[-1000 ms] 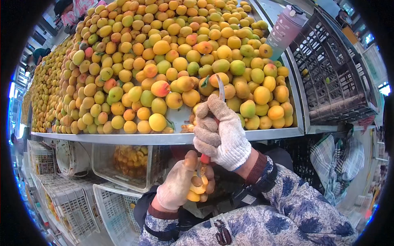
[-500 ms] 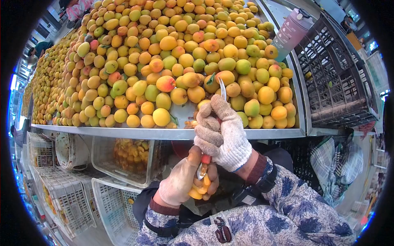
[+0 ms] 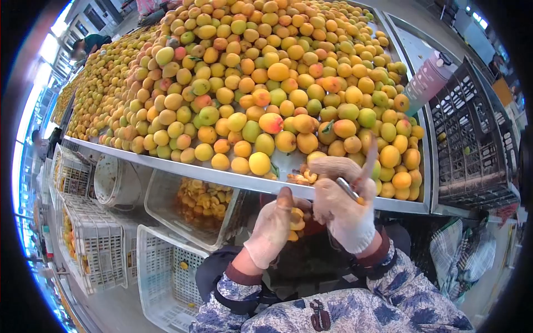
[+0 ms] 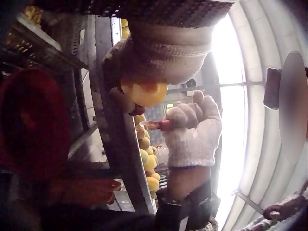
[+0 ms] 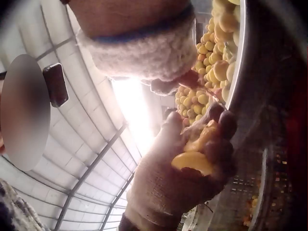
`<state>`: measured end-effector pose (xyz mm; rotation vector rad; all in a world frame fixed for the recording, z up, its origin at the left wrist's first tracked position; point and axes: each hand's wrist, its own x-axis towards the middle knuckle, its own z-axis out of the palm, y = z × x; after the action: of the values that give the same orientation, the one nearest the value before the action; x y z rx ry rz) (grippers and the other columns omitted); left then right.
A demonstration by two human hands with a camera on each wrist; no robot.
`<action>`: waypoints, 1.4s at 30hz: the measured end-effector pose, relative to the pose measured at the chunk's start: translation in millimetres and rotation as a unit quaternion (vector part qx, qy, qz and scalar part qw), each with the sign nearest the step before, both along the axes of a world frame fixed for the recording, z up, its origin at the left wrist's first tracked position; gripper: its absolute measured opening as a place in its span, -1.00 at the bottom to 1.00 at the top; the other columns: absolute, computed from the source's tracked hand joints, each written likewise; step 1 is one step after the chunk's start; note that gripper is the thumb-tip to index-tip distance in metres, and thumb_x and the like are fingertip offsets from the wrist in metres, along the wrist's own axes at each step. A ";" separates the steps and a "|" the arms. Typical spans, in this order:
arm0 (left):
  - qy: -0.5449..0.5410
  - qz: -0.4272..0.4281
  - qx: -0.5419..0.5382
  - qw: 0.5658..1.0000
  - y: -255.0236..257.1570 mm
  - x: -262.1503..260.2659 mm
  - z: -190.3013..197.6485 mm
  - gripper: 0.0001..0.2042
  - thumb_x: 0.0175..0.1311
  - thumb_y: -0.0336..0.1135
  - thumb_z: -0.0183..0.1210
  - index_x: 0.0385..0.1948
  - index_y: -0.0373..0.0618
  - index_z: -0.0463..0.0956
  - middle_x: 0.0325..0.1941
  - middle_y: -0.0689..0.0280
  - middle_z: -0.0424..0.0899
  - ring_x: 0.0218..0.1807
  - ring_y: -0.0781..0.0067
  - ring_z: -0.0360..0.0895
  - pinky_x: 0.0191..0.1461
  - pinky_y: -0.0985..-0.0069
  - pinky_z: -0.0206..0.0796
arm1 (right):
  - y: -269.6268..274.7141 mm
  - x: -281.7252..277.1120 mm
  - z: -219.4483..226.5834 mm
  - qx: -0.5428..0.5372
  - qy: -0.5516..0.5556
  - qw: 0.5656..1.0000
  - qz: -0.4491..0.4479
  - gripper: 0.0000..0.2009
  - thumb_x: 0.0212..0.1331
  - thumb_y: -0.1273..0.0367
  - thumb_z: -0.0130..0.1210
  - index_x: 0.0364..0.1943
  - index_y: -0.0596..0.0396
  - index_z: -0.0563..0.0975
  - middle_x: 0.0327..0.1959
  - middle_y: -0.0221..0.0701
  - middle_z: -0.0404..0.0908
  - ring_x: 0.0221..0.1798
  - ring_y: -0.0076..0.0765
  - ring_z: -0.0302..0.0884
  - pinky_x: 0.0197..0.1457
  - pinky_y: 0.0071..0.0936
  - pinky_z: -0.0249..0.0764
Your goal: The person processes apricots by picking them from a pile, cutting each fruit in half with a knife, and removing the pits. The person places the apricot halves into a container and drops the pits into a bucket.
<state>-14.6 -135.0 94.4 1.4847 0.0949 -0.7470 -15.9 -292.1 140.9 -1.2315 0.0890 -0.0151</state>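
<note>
In the head view my gloved left hand (image 3: 269, 230) holds cut, opened apricot flesh (image 3: 297, 220) between thumb and fingers, just below the table edge. The left wrist view shows a hollow in the orange flesh (image 4: 147, 91). My gloved right hand (image 3: 344, 208) grips a red-handled pitting tool (image 4: 162, 125) with a small metal scoop at one end. Its curved blade (image 3: 371, 158) is blurred and points upward. The scoop end stands apart from the apricot, to its right. Orange scraps (image 3: 302, 177) lie on the table by the right fingers.
A large heap of whole apricots (image 3: 261, 100) covers the metal table (image 3: 222, 172). At the right stand a pink bottle (image 3: 430, 77) and a black crate (image 3: 472, 139). Below the edge are a bin of cut apricots (image 3: 161, 197), white crates (image 3: 144, 277) and a white bucket (image 3: 114, 177).
My right hand has moved right, away from the left, drawing the scoop end out of the apricot and turning the tool. The left hand keeps its apricot. The head view has shifted.
</note>
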 end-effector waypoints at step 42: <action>-0.065 0.475 -0.119 0.870 53.2 41.4 18.9 -0.60 0.47 0.08 -0.14 -0.27 -0.11 0.42 -0.44 0.23 0.53 -0.63 0.38 0.45 -0.60 0.44 0.35 | 12.2 13.8 -24.3 -0.426 -0.133 0.889 0.102 -0.86 -0.02 0.43 0.15 -0.36 0.10 0.47 -0.46 -0.27 0.56 -0.41 -0.19 0.59 -0.30 -0.32 0.51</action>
<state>26.8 -81.8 113.3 1.0533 0.5669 0.1460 -2.1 -279.9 116.6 -2.1040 -0.3237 -0.0439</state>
